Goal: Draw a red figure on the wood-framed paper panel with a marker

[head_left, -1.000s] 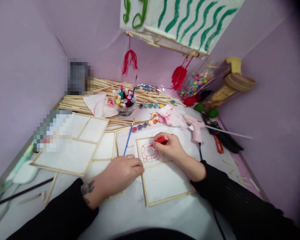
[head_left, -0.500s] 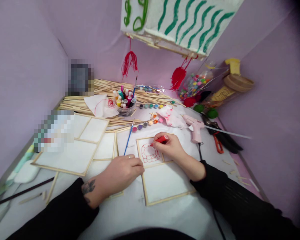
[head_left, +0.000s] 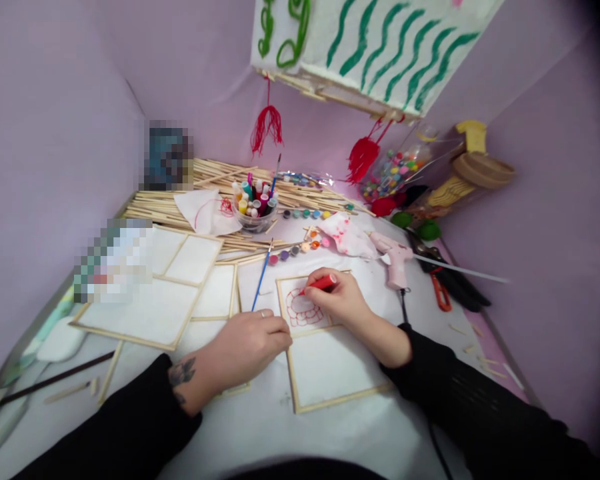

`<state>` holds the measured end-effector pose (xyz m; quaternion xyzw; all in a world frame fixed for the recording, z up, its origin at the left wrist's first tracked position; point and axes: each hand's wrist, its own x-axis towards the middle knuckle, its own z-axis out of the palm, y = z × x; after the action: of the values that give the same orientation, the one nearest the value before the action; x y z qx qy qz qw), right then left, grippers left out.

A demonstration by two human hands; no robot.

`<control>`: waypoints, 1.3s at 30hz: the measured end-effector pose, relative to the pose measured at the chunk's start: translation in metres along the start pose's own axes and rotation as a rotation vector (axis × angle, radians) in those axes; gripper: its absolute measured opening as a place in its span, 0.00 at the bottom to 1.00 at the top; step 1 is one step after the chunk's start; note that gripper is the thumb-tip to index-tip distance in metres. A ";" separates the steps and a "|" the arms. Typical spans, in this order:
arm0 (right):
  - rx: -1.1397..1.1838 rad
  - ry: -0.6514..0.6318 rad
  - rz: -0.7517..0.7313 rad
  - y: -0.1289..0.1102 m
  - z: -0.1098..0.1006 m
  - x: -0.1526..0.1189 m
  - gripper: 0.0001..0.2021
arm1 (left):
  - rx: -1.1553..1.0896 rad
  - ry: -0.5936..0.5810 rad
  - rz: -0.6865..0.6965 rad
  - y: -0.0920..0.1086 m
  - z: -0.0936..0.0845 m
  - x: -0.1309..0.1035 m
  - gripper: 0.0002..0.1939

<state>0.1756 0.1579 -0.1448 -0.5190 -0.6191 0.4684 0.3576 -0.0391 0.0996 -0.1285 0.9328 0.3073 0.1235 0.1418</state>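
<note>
My right hand (head_left: 337,293) is closed around a red marker (head_left: 324,283), its tip at the upper part of a red line drawing (head_left: 305,308). Rows of rounded, block-like shapes curve around an oval in that drawing. It sits in the upper left section of a white panel with a thin wooden frame (head_left: 340,370), lying flat on the table. At the panel's left edge, my left hand (head_left: 255,343) grips the frame with curled fingers, its fingertips partly hidden. Just beyond that hand lies a blue paintbrush (head_left: 263,275).
Other framed panels (head_left: 145,310) overlap on the left. Behind are wooden sticks (head_left: 215,175), a tub of markers (head_left: 254,223) and paint pots (head_left: 295,251). A pink glue gun (head_left: 395,260) and pliers (head_left: 463,287) lie right. A painted lantern-like box (head_left: 380,60) with red tassels hangs overhead.
The view has shifted slightly, so the scene sits a little further right. My right hand with the marker has moved slightly left over the drawing. My left hand stays at the frame's edge.
</note>
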 end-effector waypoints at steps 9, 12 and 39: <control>-0.118 -0.005 -0.045 -0.001 0.001 -0.001 0.03 | -0.019 -0.014 -0.022 0.002 -0.002 0.001 0.09; -0.133 -0.013 -0.053 -0.001 0.002 -0.002 0.03 | -0.023 -0.022 -0.028 0.002 -0.002 0.001 0.08; 0.015 0.056 0.013 -0.010 -0.003 0.000 0.04 | 0.003 -0.010 -0.016 0.001 0.000 0.000 0.09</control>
<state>0.1754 0.1584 -0.1343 -0.5334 -0.6020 0.4603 0.3757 -0.0383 0.0987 -0.1282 0.9311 0.3145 0.1174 0.1427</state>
